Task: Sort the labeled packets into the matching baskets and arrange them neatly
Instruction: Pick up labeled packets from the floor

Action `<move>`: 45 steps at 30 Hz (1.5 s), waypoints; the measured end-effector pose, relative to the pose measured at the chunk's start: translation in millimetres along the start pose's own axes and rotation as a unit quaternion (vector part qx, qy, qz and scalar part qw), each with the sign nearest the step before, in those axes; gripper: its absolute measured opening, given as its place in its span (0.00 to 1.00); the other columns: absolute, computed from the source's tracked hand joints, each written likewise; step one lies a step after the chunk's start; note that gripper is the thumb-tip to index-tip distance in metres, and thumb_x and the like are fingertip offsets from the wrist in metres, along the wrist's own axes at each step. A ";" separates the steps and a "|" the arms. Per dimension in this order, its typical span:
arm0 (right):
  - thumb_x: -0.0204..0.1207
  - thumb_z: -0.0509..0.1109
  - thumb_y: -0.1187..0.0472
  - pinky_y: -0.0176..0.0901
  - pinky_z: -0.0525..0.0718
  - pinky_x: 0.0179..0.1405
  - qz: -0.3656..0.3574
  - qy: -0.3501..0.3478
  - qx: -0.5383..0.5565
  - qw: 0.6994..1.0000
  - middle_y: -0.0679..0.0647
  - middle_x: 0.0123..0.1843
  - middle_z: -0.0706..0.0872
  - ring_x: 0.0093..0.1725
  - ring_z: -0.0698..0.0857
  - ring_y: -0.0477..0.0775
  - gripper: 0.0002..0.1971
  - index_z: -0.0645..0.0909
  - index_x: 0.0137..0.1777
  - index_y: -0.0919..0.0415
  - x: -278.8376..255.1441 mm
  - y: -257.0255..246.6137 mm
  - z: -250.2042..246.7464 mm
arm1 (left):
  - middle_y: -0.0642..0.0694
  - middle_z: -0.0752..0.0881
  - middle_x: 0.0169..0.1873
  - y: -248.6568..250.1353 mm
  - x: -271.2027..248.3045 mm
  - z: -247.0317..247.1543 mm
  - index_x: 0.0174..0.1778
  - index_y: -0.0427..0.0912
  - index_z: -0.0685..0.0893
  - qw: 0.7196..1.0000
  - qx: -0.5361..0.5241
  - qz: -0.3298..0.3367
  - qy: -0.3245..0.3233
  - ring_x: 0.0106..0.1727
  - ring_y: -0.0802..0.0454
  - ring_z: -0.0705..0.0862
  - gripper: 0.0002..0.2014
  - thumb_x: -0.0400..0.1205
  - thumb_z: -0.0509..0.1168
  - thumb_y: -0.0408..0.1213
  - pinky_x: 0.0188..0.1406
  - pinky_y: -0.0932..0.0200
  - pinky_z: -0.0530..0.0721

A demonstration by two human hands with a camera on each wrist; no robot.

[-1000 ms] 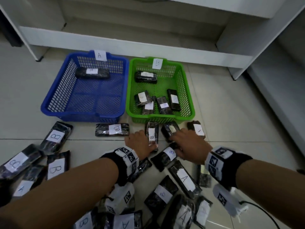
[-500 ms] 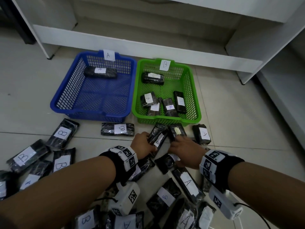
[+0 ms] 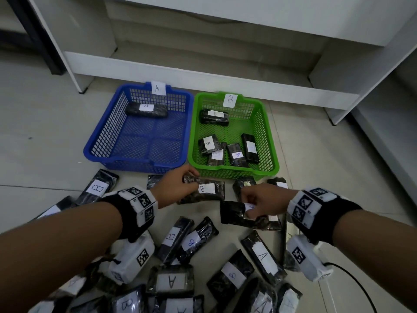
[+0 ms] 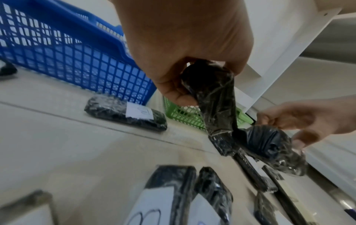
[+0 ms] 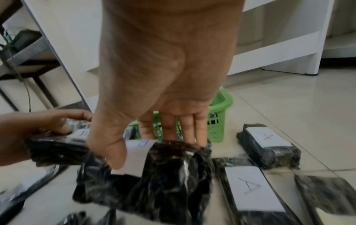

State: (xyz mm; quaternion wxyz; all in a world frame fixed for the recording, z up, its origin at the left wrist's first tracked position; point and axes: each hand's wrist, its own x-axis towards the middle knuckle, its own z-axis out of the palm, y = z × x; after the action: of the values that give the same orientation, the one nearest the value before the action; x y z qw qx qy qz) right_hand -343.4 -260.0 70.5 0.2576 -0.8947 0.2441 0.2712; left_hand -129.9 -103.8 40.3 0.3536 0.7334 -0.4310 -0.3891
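A blue basket (image 3: 94,145) tagged A holds one packet; the green basket (image 3: 272,141) tagged B beside it holds several. My left hand (image 3: 178,185) grips a black packet labelled B (image 3: 206,189) by its end, lifted just in front of the green basket; the left wrist view shows it hanging from my fingers (image 4: 173,85). My right hand (image 3: 259,201) pinches another black packet (image 3: 234,213) with a B label, thumb (image 5: 113,152) on top and fingers beneath, raised off the floor.
Many black packets labelled A or B lie scattered on the tiled floor near me, such as an A packet (image 3: 262,257) and a B packet (image 3: 98,187). White shelving (image 3: 203,73) stands behind the baskets. A black cable (image 3: 358,288) trails at the right.
Both hands have lifted a packet off the floor. The left hand turned its B packet sideways and moved it toward the green basket; the right hand rose with its packet.
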 end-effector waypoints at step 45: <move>0.80 0.64 0.61 0.37 0.71 0.62 0.178 0.376 0.289 0.862 0.62 0.72 0.64 0.57 0.78 0.59 0.22 0.70 0.74 0.53 170.5 31.8 -62.9 | 0.36 0.78 0.55 25.0 193.7 17.1 0.62 0.41 0.70 0.991 0.010 0.007 0.131 0.47 0.43 0.78 0.13 0.83 0.55 0.25 0.40 0.54 0.73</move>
State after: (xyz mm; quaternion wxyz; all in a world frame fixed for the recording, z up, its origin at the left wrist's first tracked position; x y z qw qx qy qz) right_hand -214.0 -371.7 1.2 0.3404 -0.7558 0.5448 -0.1270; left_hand -90.7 -292.1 2.5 0.4021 0.7785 -0.3902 -0.2828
